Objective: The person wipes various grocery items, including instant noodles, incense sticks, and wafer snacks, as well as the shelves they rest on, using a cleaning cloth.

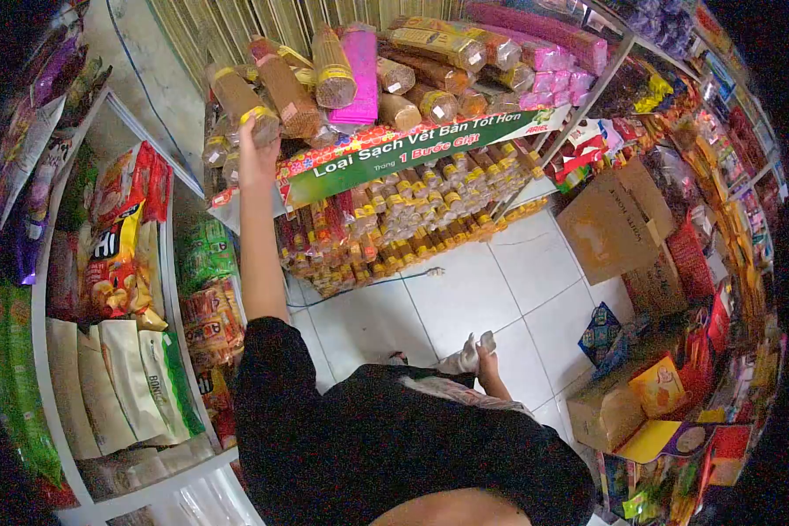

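Observation:
My left hand [259, 153] reaches up to the top shelf and is closed round the end of a brown cylindrical pack [235, 98] with a yellow band. Beside it lie more wrapped cylinders [331, 70] and a bright pink pack [356, 74]. Low in front of my body, my right hand [487, 358] has its fingers closed on a crumpled whitish cloth [466, 357]. Below the top shelf's green and red banner [412, 153], many small yellow-banded packs [438, 197] are stacked.
On the left stands a white-framed shelf [110, 320] with snack bags and paper packs. Open cardboard boxes [612, 223] sit at the right, above another carton [607, 416]. A dark cable [373, 285] crosses the white tiled floor [447, 307].

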### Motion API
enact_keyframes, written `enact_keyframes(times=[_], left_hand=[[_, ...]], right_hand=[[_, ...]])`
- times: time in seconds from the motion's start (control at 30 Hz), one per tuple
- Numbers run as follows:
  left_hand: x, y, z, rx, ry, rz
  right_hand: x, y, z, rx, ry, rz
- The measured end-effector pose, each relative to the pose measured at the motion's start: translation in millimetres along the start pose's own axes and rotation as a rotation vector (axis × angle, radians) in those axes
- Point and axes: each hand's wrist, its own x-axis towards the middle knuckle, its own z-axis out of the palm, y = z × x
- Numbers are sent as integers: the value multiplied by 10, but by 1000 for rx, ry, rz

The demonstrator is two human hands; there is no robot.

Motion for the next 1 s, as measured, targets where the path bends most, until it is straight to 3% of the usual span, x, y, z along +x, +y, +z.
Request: enact_keyframes(times=[0.13, 0.2, 0.23, 0.27, 0.3, 0.37, 0.4, 0.43, 0.47, 0.5, 0.53, 0.57, 0.63, 0.77, 0.87, 0.9, 0.97, 1.0], left_hand=[[-411, 108, -141, 149, -73, 242], [-744, 162, -38, 296, 22, 308], [-810, 79, -227, 561, 45, 405], [-888, -26, -443, 829, 66, 495], [-1060, -78, -506, 838, 46, 442], [-1492, -345, -470, 696, 50, 353], [-1603, -427, -442, 242, -104, -11], [-1732, -596, -579, 368, -339, -10], [-1797, -901, -753, 333, -281, -263], [-2023, -1088, -826, 398, -450, 11], [-2129, -1232, -849, 505, -539, -105], [-2381, -1012, -345, 286, -406, -206], [-2462, -937, -268, 377, -429, -208], [-2432, -724, -254, 413, -620, -343], [-2370, -627, -185, 1093, -677, 29], [-2370, -615, -140, 1094, -685, 25], [-2383, -584, 76, 1214, -681, 440], [-2386, -633, 131, 1193, -747, 426]], right_hand=[[-206, -295, 281, -61, 74, -20], [-151, -320, 372, 215, -87, -287], [-172, -458, 446, 259, -148, -68], [78, -245, 422, 1, -263, -427], [-282, -752, 803, 371, -326, -116], [-502, -1182, 1270, 373, -536, -103], [-428, -1254, 1469, 401, -669, -107], [-567, -1428, 1722, 481, -726, -150], [-679, -1566, 1940, 593, -743, -79], [-800, -1688, 2119, 701, -770, -125], [-717, -1655, 2181, 661, -828, -124], [-913, -1740, 2250, 513, -661, -240], [-824, -1606, 2128, 545, -763, -83], [-765, -1396, 2027, 734, -668, -58], [-669, -1577, 1977, 560, -626, -217], [-678, -1638, 1977, 566, -619, -218], [-706, -1735, 1965, 406, -605, -526], [-729, -1716, 1950, 408, -614, -530]])
